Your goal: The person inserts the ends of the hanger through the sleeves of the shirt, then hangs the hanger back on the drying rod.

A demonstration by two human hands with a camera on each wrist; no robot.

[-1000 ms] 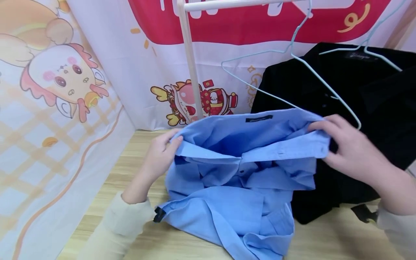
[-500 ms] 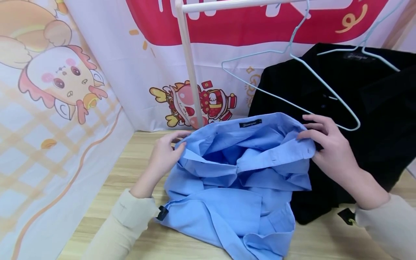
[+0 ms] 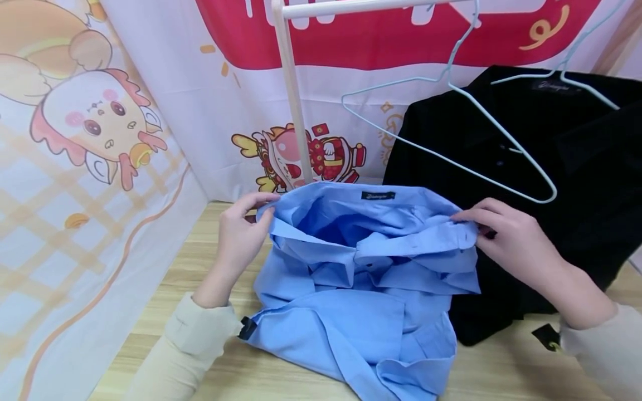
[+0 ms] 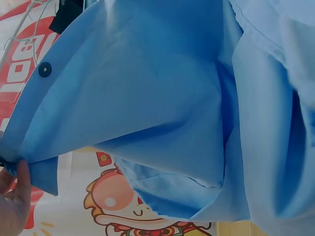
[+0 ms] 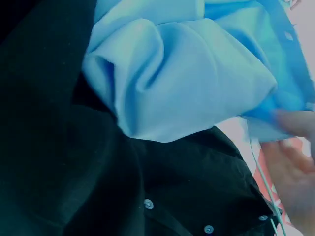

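A light blue shirt [image 3: 361, 289] lies crumpled on the wooden table [image 3: 210, 245], its collar end lifted. My left hand [image 3: 241, 234] pinches the shirt's upper left edge, and my right hand [image 3: 494, 234] pinches the upper right edge, so the fabric is spread between them. A dark label [image 3: 378, 195] shows inside the collar. In the left wrist view the blue shirt [image 4: 162, 108] fills the frame, with my fingers [image 4: 17, 196] at its corner. In the right wrist view the blue shirt [image 5: 187, 83] overlaps a black shirt [image 5: 147, 187].
A black shirt [image 3: 551, 167] hangs on a pale blue wire hanger [image 3: 577, 72] at the right; another empty wire hanger [image 3: 451, 145] hangs in front of it. A white rack pole [image 3: 296, 100] stands behind the blue shirt. Printed cartoon curtains [image 3: 100, 139] close off the left and back.
Both hands have lowered the shirt's top edge and shifted left along it; the collar label now sits lower and more level. The right hand has moved down, away from the hanger.
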